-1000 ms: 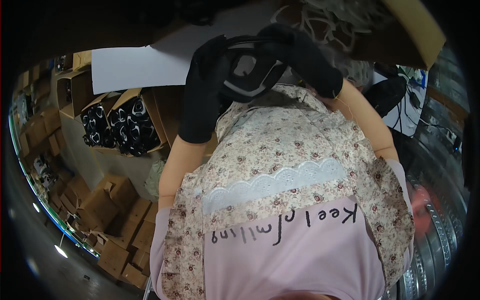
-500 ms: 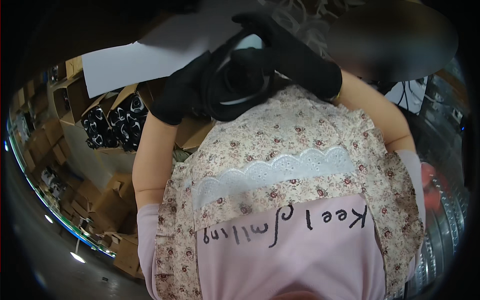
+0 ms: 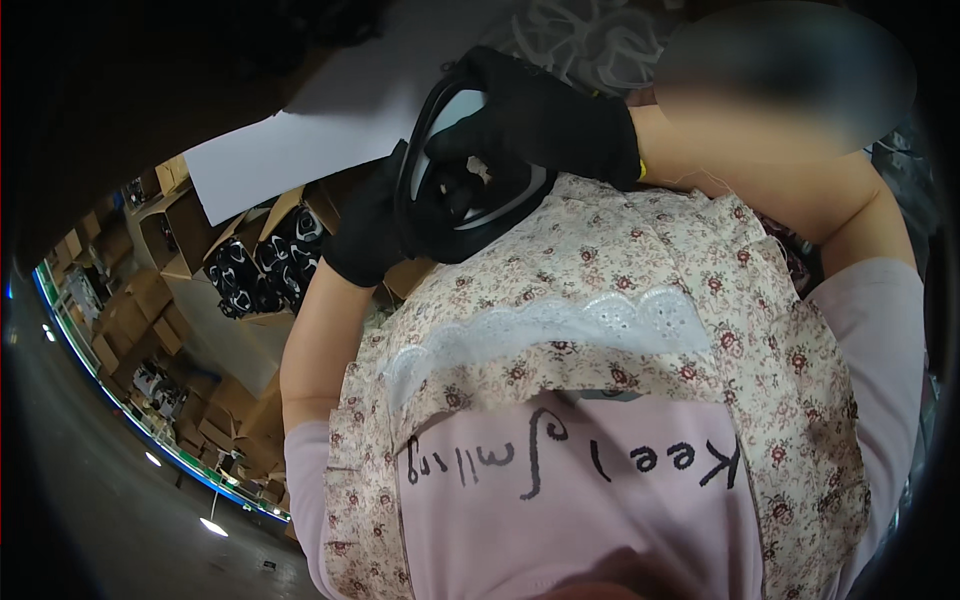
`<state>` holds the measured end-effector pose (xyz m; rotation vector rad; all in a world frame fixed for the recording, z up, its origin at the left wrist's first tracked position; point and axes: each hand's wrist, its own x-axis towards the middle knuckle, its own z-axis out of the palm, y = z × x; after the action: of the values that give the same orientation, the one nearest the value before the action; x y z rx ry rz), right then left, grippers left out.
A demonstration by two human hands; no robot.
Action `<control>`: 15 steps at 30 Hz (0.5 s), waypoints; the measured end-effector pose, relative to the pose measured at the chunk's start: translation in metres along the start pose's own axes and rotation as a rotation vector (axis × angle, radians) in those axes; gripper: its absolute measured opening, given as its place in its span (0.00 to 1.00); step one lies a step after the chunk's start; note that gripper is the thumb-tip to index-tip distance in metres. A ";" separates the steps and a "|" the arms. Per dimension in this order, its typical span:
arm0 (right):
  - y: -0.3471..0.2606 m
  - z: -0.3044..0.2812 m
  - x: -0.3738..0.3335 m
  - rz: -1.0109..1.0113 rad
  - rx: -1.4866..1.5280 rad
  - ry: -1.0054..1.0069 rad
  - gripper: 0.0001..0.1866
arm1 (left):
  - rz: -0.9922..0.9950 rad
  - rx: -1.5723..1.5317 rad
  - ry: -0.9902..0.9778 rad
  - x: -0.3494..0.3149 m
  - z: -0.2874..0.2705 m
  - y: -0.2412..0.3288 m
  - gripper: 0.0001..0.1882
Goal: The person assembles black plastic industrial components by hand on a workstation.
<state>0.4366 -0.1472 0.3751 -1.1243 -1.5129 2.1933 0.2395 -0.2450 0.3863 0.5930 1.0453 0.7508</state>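
Both hands wear black gloves and hold a rounded black shell [image 3: 520, 212] in front of my waist. A pale, curved inner band lines its opening; its exact kind is unclear. My left hand [image 3: 368, 222] grips the shell's left side, its fingers mostly behind the rim. My right hand [image 3: 535, 115] is closed over the upper right of the shell, with fingers reaching inside the opening. Black glove and black shell blend, so the finger contacts are partly hidden. A small pale patch [image 3: 479, 168] shows inside the opening.
A white sheet or board [image 3: 285, 150] lies beyond my left hand. Open cartons [image 3: 178, 235] hold black pieces with white curves [image 3: 290, 258]. Clear plastic with pale curved strips [image 3: 590, 45] lies at the far side. A blurred round shape [image 3: 785, 75] is at upper right.
The shell has tilted, and its opening shows more. My right hand has shifted slightly left, its fingers deeper at the opening, and my right elbow has swung outward and up.
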 end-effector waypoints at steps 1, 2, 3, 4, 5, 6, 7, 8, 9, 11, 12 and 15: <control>0.004 0.001 0.001 0.002 0.003 0.001 0.34 | -0.091 -0.175 0.080 -0.002 0.004 0.001 0.20; 0.007 0.002 0.005 -0.029 -0.043 0.041 0.35 | -0.094 -0.176 0.081 0.000 0.002 0.001 0.20; 0.004 0.002 0.007 -0.062 -0.093 0.077 0.35 | -0.034 -0.018 0.019 0.004 -0.003 0.002 0.18; 0.000 0.000 0.009 -0.062 -0.095 0.070 0.35 | 0.027 0.139 -0.041 0.008 -0.006 0.002 0.16; -0.004 -0.005 0.012 -0.044 -0.081 0.010 0.35 | 0.213 0.361 -0.046 0.013 -0.005 0.000 0.13; -0.008 -0.008 0.016 -0.027 -0.065 -0.048 0.35 | 0.216 0.361 -0.039 0.017 -0.006 0.003 0.13; -0.004 -0.011 0.022 -0.139 -0.254 -0.085 0.32 | 0.367 0.903 -0.047 0.022 -0.006 0.011 0.13; 0.006 -0.015 0.030 -0.145 -0.256 -0.093 0.32 | 0.507 1.449 -0.051 0.026 -0.008 0.016 0.13; 0.007 -0.013 0.035 -0.363 -0.411 -0.086 0.27 | 0.502 1.452 -0.031 0.027 -0.011 0.014 0.13; 0.007 -0.020 0.039 -0.241 -0.265 -0.205 0.23 | 0.338 0.871 0.042 0.030 -0.020 0.007 0.18; 0.002 -0.020 0.036 -0.249 -0.274 -0.224 0.23 | 0.267 0.577 0.076 0.029 -0.024 0.001 0.20; 0.024 -0.026 0.038 -0.129 0.001 -0.096 0.23 | 0.437 0.888 0.204 0.016 -0.040 -0.016 0.23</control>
<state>0.4352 -0.1173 0.3322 -0.9051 -1.5759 2.1882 0.2119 -0.2387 0.3502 1.5679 1.4565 0.7066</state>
